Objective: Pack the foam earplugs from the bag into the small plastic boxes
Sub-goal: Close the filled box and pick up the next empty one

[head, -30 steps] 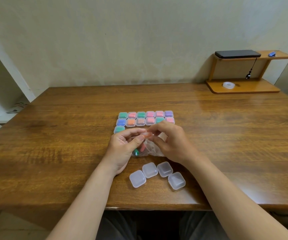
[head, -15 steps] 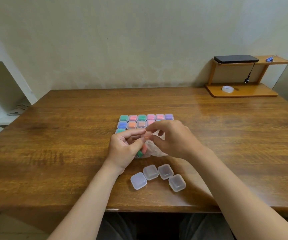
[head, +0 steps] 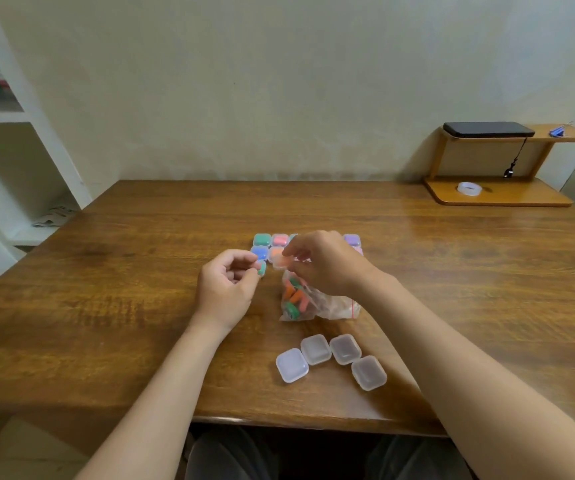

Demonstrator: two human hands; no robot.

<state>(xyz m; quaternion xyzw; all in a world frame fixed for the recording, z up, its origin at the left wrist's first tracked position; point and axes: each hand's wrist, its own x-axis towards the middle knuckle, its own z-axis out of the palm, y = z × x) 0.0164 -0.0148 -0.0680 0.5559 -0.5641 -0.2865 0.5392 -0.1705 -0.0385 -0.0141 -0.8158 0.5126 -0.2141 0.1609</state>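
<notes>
My right hand pinches a small plastic box with a pinkish-orange earplug inside, just above the rows of filled boxes. My left hand hovers to the left with fingers loosely curled and nothing in it; its fingertips are beside a green-filled box. The clear bag lies on the table below my right hand, with orange and green earplugs inside. Several empty clear boxes sit closed near the table's front edge. My right hand hides part of the filled rows.
A wooden desk shelf stands at the back right with a black phone on top and a tape roll below. White shelving stands left of the wooden table.
My hands have parted. The left hand let go and drew left; the right hand carried the box up toward the filled rows. The bag now lies uncovered.
</notes>
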